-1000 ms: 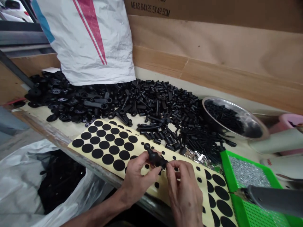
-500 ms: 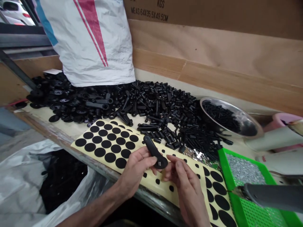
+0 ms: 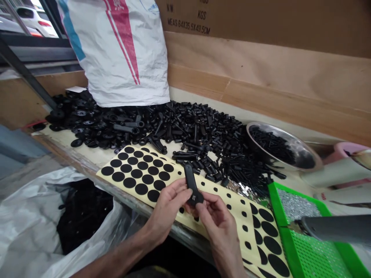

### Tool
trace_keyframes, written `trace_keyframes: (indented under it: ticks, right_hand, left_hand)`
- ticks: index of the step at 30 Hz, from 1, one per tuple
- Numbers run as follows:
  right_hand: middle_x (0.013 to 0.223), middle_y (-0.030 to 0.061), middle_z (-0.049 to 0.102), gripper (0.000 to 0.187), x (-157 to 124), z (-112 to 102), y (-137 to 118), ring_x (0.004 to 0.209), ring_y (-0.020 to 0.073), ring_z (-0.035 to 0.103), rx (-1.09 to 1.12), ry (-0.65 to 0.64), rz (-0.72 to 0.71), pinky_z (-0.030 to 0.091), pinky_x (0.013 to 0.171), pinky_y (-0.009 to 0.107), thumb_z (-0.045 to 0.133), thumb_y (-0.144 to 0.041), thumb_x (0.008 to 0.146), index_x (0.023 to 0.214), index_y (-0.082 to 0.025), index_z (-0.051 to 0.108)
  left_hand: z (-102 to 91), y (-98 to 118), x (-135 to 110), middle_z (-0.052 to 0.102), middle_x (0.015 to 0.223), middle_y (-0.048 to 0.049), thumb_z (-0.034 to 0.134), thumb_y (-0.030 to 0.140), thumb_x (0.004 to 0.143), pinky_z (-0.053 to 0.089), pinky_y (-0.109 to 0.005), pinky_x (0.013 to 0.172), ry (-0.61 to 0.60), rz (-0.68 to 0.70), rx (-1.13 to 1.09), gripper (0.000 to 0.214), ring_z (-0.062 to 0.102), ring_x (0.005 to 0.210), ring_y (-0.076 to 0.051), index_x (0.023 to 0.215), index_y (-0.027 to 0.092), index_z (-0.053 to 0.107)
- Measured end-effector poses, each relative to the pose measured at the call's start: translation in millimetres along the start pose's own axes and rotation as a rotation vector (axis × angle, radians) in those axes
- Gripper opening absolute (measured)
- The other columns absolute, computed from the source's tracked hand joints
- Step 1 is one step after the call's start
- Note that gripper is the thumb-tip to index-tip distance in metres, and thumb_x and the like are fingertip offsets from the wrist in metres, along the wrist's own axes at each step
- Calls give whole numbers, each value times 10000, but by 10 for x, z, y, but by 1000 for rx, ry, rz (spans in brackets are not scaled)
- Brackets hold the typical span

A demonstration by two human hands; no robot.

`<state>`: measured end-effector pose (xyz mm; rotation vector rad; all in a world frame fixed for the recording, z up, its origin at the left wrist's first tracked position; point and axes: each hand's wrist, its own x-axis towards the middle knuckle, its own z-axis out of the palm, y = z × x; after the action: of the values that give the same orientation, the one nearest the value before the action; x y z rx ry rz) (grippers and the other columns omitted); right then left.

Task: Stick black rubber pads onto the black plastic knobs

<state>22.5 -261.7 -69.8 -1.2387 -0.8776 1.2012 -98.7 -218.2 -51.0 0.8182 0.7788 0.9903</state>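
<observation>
A black plastic lever handle [image 3: 190, 184] stands nearly upright between my hands, its wider end low and its shaft pointing away from me. My left hand [image 3: 167, 205] grips it from the left, and the fingertips of my right hand [image 3: 213, 213] pinch the wide end. Both hands are over a cream backing sheet of black adhesive rubber dots [image 3: 179, 216], with the large dots at its left and far right. Much of the sheet's middle shows small dots.
A heap of black plastic parts [image 3: 197, 131] lies behind the sheet, below a white woven sack [image 3: 121, 50]. A steel bowl [image 3: 282, 144] holds black screws. To the right are a green perforated tray [image 3: 290, 227] and a grey tool handle [image 3: 337, 227]. A plastic bag [image 3: 29, 220] with black parts hangs left.
The lever has turned from lying across my fingers to a more upright position. My hands have shifted slightly, and the whole view has moved a little.
</observation>
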Motion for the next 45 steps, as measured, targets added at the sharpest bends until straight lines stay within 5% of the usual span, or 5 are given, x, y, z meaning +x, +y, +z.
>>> trace_keyframes:
  ticks: [13,23,27,31,45]
  right_hand:
    - [713,-7,637,202,-158,275,-115,661,139,570,-194,-45,-62,452,648,236,655,-419,822,846,-223,696]
    - [921,58,599,267,193,101,47,815,199,585,-793,27,-435,463,733,327,480,-403,931,1012,-241,675]
    - [863,55,573,215,197,243,234,769,201,563,-936,3,-528,447,711,339,504,-363,926,961,-235,674]
    - [913,76,575,215,139,309,367,796,193,572,-993,48,-596,451,724,328,503,-317,936,1022,-199,661]
    - [930,30,575,118,187,316,257,845,195,566,-740,-110,-291,416,777,336,528,-306,864,817,-249,619]
  left_hand:
    - [-186,188,-249,698,958,-51,578,253,880,474,-228,718,103,56,179,325,600,771,-129,1197,198,627]
    - [-1689,1120,-1118,694,1031,25,508,531,863,465,-275,706,751,243,1680,365,625,778,-164,974,267,735]
    - [-1319,772,-751,637,1065,-54,487,335,940,455,-321,839,284,627,1651,253,566,965,-202,1036,222,692]
    - [-803,348,-321,582,1104,-82,516,230,927,405,-401,863,-108,607,1675,224,496,982,-234,1118,241,633]
    - [-820,124,-236,578,1178,-96,457,284,954,314,-455,875,-176,604,1774,214,461,1026,-283,1109,173,552]
